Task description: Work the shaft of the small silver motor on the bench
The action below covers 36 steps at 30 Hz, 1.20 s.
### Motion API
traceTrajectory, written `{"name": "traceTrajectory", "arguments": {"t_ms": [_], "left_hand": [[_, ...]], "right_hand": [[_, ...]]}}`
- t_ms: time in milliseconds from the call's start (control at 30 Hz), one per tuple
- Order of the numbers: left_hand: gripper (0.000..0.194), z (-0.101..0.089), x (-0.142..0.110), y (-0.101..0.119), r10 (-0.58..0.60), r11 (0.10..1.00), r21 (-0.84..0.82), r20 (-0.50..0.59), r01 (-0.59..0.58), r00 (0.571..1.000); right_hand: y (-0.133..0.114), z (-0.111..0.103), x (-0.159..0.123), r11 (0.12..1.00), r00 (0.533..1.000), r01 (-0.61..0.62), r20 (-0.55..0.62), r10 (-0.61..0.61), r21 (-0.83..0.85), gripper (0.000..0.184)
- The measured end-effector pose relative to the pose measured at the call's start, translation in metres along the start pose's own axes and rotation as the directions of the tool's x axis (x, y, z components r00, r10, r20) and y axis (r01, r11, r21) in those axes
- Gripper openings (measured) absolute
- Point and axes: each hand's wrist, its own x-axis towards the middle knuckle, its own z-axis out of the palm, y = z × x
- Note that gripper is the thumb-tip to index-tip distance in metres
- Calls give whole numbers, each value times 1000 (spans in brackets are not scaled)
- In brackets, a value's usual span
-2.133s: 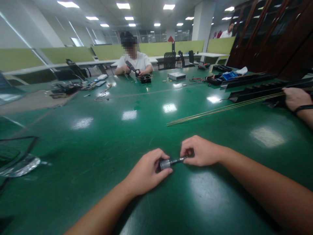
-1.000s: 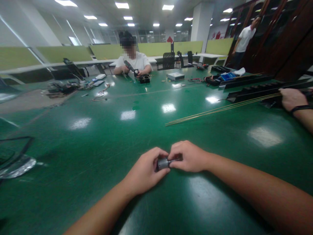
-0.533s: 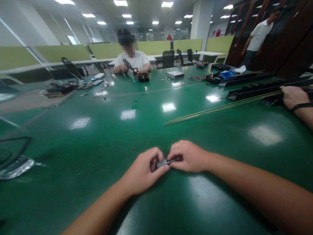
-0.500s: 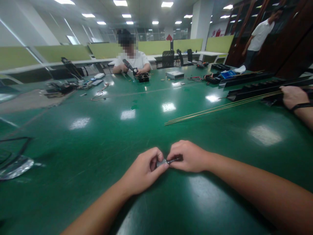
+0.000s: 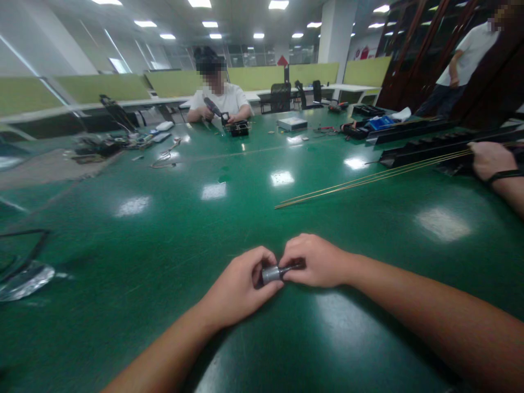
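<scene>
My left hand (image 5: 239,284) and my right hand (image 5: 315,262) meet low over the green table (image 5: 172,229), near its front edge. Between them lies a small silver metal cylinder (image 5: 270,273) with a thin dark shaft sticking out to the right. The left fingers pinch the cylinder. The right fingers close round the shaft, hiding most of it. Both forearms rest on the table.
Thin brass rods (image 5: 368,180) lie across the table to the right, reaching a co-worker's hand (image 5: 489,160) beside long black trays (image 5: 429,150). A person (image 5: 216,101) sits at the far side with a tool. Cables and parts (image 5: 106,144) lie far left; a plastic bag (image 5: 20,275) lies at left.
My right hand slid left along the shaft until it met the left hand, and both have stayed there. A person in a white shirt walked rightwards in the background.
</scene>
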Motion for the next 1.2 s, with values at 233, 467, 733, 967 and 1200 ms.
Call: {"name": "traceTrajectory", "arguments": {"t_ms": [233,467,733,967,1200], "left_hand": [[18,0,1,0,-1,1000,2,0,1,1000],[19,0,1,0,-10,1000,21,0,10,1000],[19,1,0,-3,12,1000,6,-14,-12,1000],[18,0,0,-2,14,1000,4,-15,-14,1000],[17,1,0,-1,20,1000,-5,-33,-20,999]], "right_hand": [[-2,-2,1,1000,1000,-3,-1,3,4,11],[-3,-2,0,1000,1000,-13,7,12,2,11],[-3,-2,1,1000,1000,-16,0,16,11,12],[-3,-1,0,1000,1000,-18,3,18,7,11],[-2,-3,-1,1000,1000,-14,7,14,24,11]]}}
